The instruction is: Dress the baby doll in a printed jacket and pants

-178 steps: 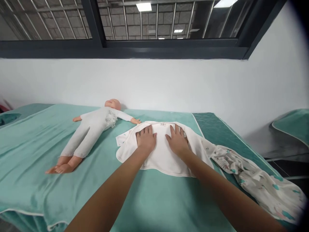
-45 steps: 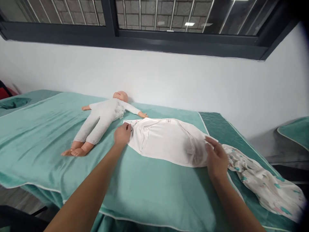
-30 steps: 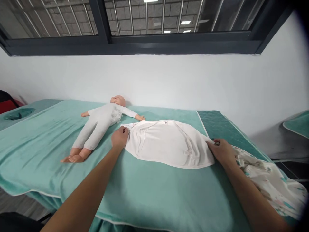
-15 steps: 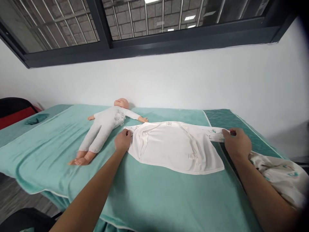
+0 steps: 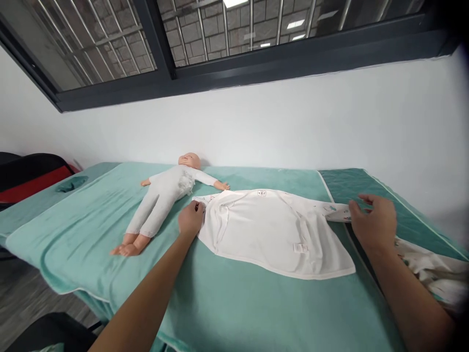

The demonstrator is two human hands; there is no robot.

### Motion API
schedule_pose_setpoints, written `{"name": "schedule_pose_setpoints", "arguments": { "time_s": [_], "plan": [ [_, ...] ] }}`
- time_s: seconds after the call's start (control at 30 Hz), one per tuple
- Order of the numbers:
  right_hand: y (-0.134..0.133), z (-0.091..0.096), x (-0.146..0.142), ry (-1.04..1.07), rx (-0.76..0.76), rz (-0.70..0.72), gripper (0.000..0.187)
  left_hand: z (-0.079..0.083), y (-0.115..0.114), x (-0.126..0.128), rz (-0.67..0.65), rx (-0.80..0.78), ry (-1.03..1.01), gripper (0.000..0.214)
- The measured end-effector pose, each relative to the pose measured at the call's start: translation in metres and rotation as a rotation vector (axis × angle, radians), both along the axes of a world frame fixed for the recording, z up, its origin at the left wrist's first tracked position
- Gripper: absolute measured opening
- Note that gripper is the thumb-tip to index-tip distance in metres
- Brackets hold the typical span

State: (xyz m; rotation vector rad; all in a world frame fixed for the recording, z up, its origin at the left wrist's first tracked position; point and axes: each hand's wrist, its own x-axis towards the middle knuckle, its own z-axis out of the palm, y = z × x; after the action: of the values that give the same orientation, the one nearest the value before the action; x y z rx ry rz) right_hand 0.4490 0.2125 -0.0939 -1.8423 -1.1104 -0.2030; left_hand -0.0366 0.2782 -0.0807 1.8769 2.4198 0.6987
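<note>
Draped in a light green cover (image 5: 264, 313) with pale piping, over a darker green bed (image 5: 342, 183) visible at the right end; carries a doll (image 5: 164, 198) in white, on its back with feet toward the near left, a white garment (image 5: 271, 234) spread wide (just beside the doll's outstretched hand), and, farther right, a crumpled printed cloth (image 5: 443, 274), partly hidden
</note>
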Motion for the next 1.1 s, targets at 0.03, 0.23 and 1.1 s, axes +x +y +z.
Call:
{"name": "schedule_pose_setpoints", "arguments": {
  "time_s": [0.03,0.23,1.1],
  "plan": [
    [-0.002,0.0,-0.003,0.014,-0.01,0.038,0.036,0.0,0.0,0.0,0.001,0.0,-0.001,0.035],
    [-0.007,-0.006,-0.004,-0.01,-0.502,0.023,0.033,-0.002,-0.001,0.0,0.002,-0.001,-0.004,0.036],
    [-0.068,-0.024,-0.091,-0.207,-0.189,0.535,0.041,0.002,-0.044,0.017,-0.543,0.253,0.005,0.03]
  ]
}}
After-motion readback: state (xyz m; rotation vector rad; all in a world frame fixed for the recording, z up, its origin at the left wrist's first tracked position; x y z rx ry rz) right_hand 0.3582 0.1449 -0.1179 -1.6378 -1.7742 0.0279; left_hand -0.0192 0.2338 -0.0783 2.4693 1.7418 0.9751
